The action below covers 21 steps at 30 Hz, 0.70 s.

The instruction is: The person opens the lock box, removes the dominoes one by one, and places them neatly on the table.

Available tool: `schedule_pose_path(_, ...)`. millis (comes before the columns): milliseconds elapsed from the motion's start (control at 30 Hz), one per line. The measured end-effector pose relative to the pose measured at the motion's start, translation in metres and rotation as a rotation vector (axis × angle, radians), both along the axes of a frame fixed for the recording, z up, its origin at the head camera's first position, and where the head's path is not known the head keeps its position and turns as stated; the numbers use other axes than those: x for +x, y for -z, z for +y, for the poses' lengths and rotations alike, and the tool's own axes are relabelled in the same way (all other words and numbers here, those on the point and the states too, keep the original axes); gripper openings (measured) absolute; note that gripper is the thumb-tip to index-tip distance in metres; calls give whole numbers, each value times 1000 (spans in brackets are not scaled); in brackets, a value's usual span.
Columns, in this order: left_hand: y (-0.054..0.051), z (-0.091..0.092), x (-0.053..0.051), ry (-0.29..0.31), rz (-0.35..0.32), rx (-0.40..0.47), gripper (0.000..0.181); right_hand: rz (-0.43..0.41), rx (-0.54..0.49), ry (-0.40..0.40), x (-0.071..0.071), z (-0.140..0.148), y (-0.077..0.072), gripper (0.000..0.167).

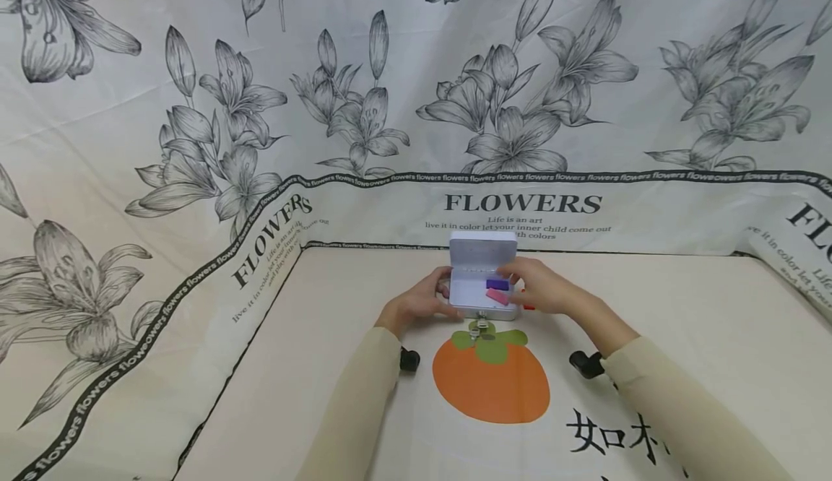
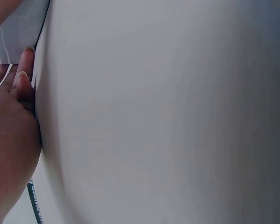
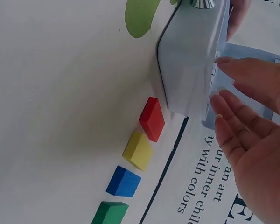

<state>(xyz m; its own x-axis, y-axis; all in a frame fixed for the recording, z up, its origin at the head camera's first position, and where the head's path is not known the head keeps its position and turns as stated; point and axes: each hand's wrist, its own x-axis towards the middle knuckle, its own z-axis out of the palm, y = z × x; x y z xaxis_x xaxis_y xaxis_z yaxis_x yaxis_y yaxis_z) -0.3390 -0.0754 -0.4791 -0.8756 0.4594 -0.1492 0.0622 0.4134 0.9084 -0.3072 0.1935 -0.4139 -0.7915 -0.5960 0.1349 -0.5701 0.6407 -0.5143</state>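
A white hinged tin box [image 1: 484, 313] stands on the table with its lid [image 1: 482, 252] raised. Inside it lie a purple block [image 1: 497, 284] and a pink block [image 1: 497, 297]. My left hand [image 1: 422, 297] holds the box by its left side, thumb near the front corner; in the left wrist view its fingertips [image 2: 27, 60] lie along the wall. Over the right edge reaches my right hand [image 1: 542, 286], fingertips above the blocks. The right wrist view shows its thumb and fingers [image 3: 231, 133] apart, with no block visible between them.
Right of the box a red block [image 3: 152, 119], yellow block [image 3: 138, 150], blue block [image 3: 123, 181] and green block [image 3: 110, 213] form a row. A metal clasp [image 1: 482, 322] hangs at the box's front. An orange persimmon print [image 1: 490, 383] marks the cloth. Behind rises a flower-printed curtain [image 1: 390, 214].
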Motion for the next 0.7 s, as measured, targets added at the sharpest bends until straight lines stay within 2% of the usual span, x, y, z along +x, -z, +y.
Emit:
schedule_pose_path(300,-2,-1,0,14,16,2,101,25,86,-9,-12,-14,10,15)
schedule_pose_path(567,-1,0,0,11,27,-7,99,44,145,-13,-18,-21,18,9)
schedule_pose_path(700,-1,0,1,6,28,-5,99,52,151,-20,-19,-24,21,11)
